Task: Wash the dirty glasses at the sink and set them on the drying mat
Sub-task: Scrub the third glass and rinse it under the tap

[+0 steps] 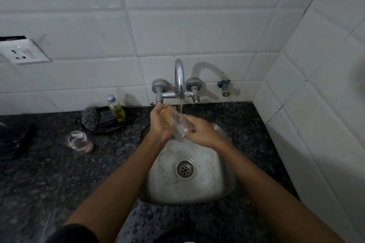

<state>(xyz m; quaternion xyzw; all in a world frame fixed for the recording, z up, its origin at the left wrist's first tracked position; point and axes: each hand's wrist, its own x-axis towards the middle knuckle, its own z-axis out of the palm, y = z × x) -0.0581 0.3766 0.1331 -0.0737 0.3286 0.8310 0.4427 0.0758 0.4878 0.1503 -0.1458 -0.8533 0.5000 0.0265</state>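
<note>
A clear drinking glass [176, 124] with an orange tint near its far end lies tilted under the running tap [179, 77], over the steel sink [221, 179]. My left hand [159, 122] grips its upper, far part. My right hand [199, 131] holds its lower part, fingers curled round it. Water streams from the spout onto the glass. A second glass [78, 141], with white smears and reddish dregs, stands on the dark granite counter [49, 183] to the left of the sink.
A black dish [129, 119] behind the second glass holds a scrubber [90, 118] and a bottle of yellow liquid [117, 108]. A dark object [13, 140] lies at the far left. A wall socket [21, 53] and a small side tap [225, 89] sit on the tiles.
</note>
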